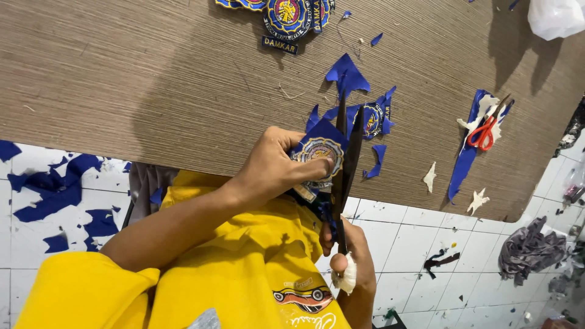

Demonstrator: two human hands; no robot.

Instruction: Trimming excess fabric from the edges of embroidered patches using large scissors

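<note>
**Trimming a badge with black shears**

Holding the badge [320, 155] in our left hand [274, 167], we pinch it between thumb and fingers [317, 166] over the near edge of the worktop [152, 85]. Our right hand [352, 262] is clenched around the handles of the shears [346, 158], whose blades stand slightly parted on either side of the badge's right edge. The handles are mostly hidden inside the fist, and a white wrap shows at the grip. The lower part of the badge is covered by our fingers, so its full outline is hard to make out.

The badge is round, embroidered, cream and gold on blue cloth with jagged corners. The worktop has a woven, brown, fine-lined surface. Blue scraps [347, 76] lie just beyond the blades, with another badge [373, 119] among them. More badges [286, 15] are cut off at the top edge. Red-handled scissors [485, 131] rest on a blue strip well to the right. Our yellow shirt [231, 268] fills the lower view, over a white tiled floor [420, 244] strewn with blue offcuts.
</note>
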